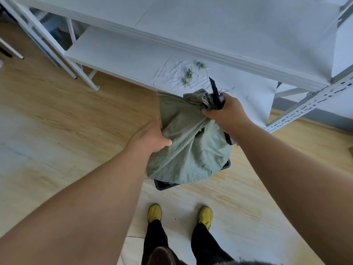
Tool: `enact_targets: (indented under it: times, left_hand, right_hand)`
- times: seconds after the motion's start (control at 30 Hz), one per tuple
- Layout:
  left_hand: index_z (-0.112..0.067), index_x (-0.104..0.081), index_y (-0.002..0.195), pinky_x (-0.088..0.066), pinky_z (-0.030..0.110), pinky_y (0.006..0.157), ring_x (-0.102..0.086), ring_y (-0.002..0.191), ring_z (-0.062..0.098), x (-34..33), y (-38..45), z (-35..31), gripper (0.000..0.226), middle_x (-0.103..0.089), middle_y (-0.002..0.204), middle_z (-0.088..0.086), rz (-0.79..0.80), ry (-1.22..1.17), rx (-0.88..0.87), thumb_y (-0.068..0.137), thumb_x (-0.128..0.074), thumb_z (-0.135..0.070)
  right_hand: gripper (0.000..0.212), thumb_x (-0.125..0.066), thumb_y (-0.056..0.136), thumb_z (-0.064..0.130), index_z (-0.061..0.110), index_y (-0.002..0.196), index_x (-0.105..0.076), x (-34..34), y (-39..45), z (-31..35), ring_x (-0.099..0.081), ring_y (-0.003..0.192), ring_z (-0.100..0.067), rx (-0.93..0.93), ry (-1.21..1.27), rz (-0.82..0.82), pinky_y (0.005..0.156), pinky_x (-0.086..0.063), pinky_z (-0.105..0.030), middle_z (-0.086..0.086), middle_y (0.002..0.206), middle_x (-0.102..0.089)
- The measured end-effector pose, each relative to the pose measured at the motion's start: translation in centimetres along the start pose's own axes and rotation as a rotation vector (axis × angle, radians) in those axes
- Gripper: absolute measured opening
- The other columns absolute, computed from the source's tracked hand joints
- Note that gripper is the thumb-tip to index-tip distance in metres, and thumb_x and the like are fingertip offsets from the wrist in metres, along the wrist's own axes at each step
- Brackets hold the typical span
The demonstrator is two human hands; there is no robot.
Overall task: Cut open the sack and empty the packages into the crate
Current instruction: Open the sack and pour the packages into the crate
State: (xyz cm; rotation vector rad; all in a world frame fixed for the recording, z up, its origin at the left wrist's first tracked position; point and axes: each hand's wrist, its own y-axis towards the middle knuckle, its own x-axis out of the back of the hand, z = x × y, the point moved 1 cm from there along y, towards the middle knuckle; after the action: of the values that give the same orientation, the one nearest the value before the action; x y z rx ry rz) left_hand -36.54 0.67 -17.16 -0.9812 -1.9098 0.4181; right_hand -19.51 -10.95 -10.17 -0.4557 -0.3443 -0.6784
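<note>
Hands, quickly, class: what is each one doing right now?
Left hand: grips the side of the green sack.
Right hand: grips the sack's bunched end together with a black knife.

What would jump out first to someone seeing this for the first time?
A crumpled green sack fills the centre, held over a dark crate on the wooden floor. The right hand bunches its top while also holding a black knife; the left hand grips its side. Yellow shoes stand below.
</note>
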Motion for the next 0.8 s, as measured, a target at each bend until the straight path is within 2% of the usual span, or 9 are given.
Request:
enact_targets:
  times: [0.07,0.13,0.2,0.27,0.33,0.47,0.57,0.7,0.8]
  left_hand:
    - [-0.008,-0.043,0.137,-0.044,0.036,0.098,-0.053,0.117,0.030,-1.5,0.0,-0.3,0.063,-0.052,0.134,0.011,-0.045,0.025,0.029,0.083,-0.069,-0.026]
    - [-0.005,-0.055,0.125,-0.046,0.033,0.091,-0.057,0.111,0.032,-1.7,-0.3,-1.8,0.045,-0.059,0.121,0.010,-0.191,-0.128,0.042,0.086,-0.066,-0.026]
    - [-0.010,-0.061,0.107,-0.048,0.032,0.082,-0.061,0.103,0.031,-1.0,-0.5,-3.7,0.022,-0.063,0.103,0.007,-0.325,-0.402,-0.012,0.088,-0.065,-0.021]
    - [-0.016,-0.058,0.096,-0.055,0.038,0.085,-0.063,0.097,0.028,-0.3,-0.9,-5.4,0.008,-0.062,0.102,0.006,-0.269,-0.591,-0.064,0.090,-0.064,-0.017]
    - [-0.015,-0.055,0.096,-0.055,0.039,0.089,-0.062,0.097,0.025,-0.3,-1.6,-6.5,0.011,-0.063,0.108,0.009,-0.123,-0.481,-0.073,0.091,-0.064,-0.018]
    - [-0.019,-0.058,0.093,-0.050,0.034,0.083,-0.063,0.092,0.022,0.8,-2.4,-6.9,0.007,-0.067,0.102,0.007,-0.359,-0.568,-0.144,0.089,-0.064,-0.017]
    - [-0.018,-0.062,0.093,-0.050,0.029,0.077,-0.062,0.083,0.020,0.1,-3.3,-7.1,0.006,-0.067,0.094,0.003,-0.213,-0.481,-0.117,0.089,-0.066,-0.017]
    - [-0.018,-0.062,0.096,-0.048,0.022,0.069,-0.063,0.080,0.009,0.3,-4.3,-7.7,0.007,-0.067,0.091,-0.004,-0.313,-0.698,-0.150,0.090,-0.065,-0.016]
    - [-0.020,-0.062,0.091,-0.052,0.029,0.082,-0.066,0.090,0.016,-0.6,-4.8,-7.9,0.007,-0.070,0.101,0.003,-0.157,-0.594,-0.110,0.088,-0.068,-0.017]
  right_hand:
    - [0.019,-0.073,0.081,0.012,0.021,0.086,-0.057,0.5,0.1,-0.1,-0.060,0.086,-0.022,0.032,-0.016,-0.023,0.077,-0.048,-0.033,0.006,0.080,-0.059]
    - [0.018,-0.070,0.083,0.013,0.015,0.098,-0.061,1.3,0.2,0.4,-0.057,0.086,-0.020,0.091,-0.020,-0.112,0.075,-0.045,-0.030,0.004,0.084,-0.060]
    - [0.017,-0.067,0.085,0.014,0.013,0.100,-0.060,2.4,0.5,1.2,-0.055,0.083,-0.017,0.175,0.043,-0.237,0.072,-0.044,-0.024,0.004,0.085,-0.060]
    - [0.016,-0.065,0.086,0.015,0.014,0.101,-0.059,3.4,1.0,2.0,-0.054,0.081,-0.013,0.219,0.069,-0.287,0.064,-0.041,-0.015,0.007,0.084,-0.059]
    - [0.019,-0.064,0.088,0.018,0.010,0.105,-0.058,4.0,1.6,2.5,-0.052,0.083,-0.013,0.207,-0.009,-0.245,0.064,-0.038,-0.020,0.004,0.089,-0.060]
    - [0.016,-0.064,0.086,0.018,0.020,0.101,-0.059,4.6,1.7,3.3,-0.056,0.083,-0.010,0.267,0.068,-0.307,0.067,-0.039,-0.019,0.010,0.088,-0.062]
    - [0.016,-0.065,0.086,0.020,0.015,0.101,-0.059,4.0,1.5,3.2,-0.058,0.086,-0.014,0.256,-0.014,-0.203,0.076,-0.046,-0.025,0.005,0.091,-0.064]
    - [0.018,-0.064,0.086,0.017,0.012,0.103,-0.061,5.1,1.8,4.2,-0.059,0.088,-0.016,0.281,0.138,-0.321,0.080,-0.047,-0.026,0.002,0.093,-0.066]
    - [0.019,-0.067,0.082,0.022,0.017,0.100,-0.063,4.8,2.1,4.5,-0.064,0.092,-0.021,0.232,0.109,-0.203,0.086,-0.053,-0.035,0.000,0.093,-0.067]
